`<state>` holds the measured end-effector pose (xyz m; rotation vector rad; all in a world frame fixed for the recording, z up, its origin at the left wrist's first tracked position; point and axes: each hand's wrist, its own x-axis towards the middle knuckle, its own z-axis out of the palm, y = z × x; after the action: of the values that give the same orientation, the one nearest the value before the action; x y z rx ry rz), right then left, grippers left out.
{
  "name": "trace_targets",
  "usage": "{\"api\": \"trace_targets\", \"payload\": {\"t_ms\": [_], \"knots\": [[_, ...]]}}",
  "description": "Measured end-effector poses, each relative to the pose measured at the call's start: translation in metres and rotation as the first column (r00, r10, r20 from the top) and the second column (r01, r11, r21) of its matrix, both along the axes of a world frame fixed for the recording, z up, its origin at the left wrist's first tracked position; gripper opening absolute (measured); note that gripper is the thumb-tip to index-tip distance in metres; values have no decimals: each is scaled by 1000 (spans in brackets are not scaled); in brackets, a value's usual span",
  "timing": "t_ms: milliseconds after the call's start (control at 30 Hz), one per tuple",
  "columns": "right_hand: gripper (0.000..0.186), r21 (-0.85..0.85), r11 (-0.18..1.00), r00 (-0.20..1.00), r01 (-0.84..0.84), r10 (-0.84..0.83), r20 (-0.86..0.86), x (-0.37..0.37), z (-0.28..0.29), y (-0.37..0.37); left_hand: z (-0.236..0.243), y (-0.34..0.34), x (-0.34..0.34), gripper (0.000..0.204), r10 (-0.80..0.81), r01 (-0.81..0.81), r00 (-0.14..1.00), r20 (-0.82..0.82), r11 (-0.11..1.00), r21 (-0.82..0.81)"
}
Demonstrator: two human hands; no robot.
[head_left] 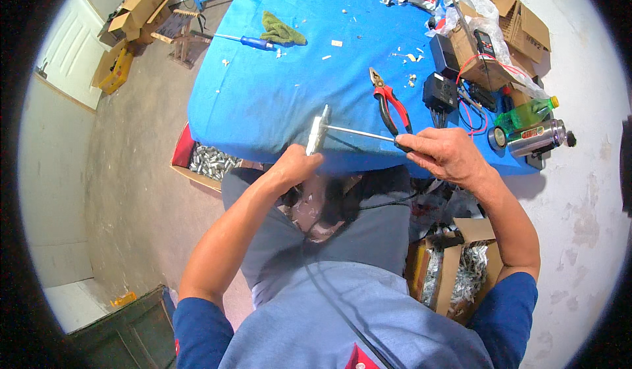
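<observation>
Angling forearms (240,221) inward at blue table (263,99)
Clasping metal part (317,135) in left hand (296,165), pinching thin-shafted tool (359,132) in right hand (449,155).

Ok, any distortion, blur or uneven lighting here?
Head view: black corners frame the round image, and the white door leans with fisheye distortion; head view: the metal shaft shows no obvious motion blur; head view: blue cloth brightly lit, trousers shadowed near its front edge.

Two hands (451,155), two cloths (283,29) (plus one pliers (385,96)).
</observation>
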<state>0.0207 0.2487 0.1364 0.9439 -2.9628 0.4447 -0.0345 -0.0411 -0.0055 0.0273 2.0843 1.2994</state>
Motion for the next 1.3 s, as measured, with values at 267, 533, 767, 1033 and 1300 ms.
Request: {"api": "trace_targets", "payload": {"t_ms": [267,533,767,1033,1300], "knots": [[30,14,999,998,-30,31,-59,1,1,2,-10,-4,0,36,-20,16,999,51,997,73],[29,-88,996,998,12,-7,59,-3,5,6,5,-2,-1,38,-29,31,996,82,999,-19],[31,-108,994,973,14,12,232,-8,6,9,-6,0,3,34,18,-19,999,26,999,43],[34,-144,856,592,496,-212,777,-23,-8,27,-4,-3,-3,31,-16,13,986,163,1000,23],[31,-73,997,1000,1,-1,6,5,-3,4,3,-2,-3,41,-55,62,985,163,997,-39]]}}
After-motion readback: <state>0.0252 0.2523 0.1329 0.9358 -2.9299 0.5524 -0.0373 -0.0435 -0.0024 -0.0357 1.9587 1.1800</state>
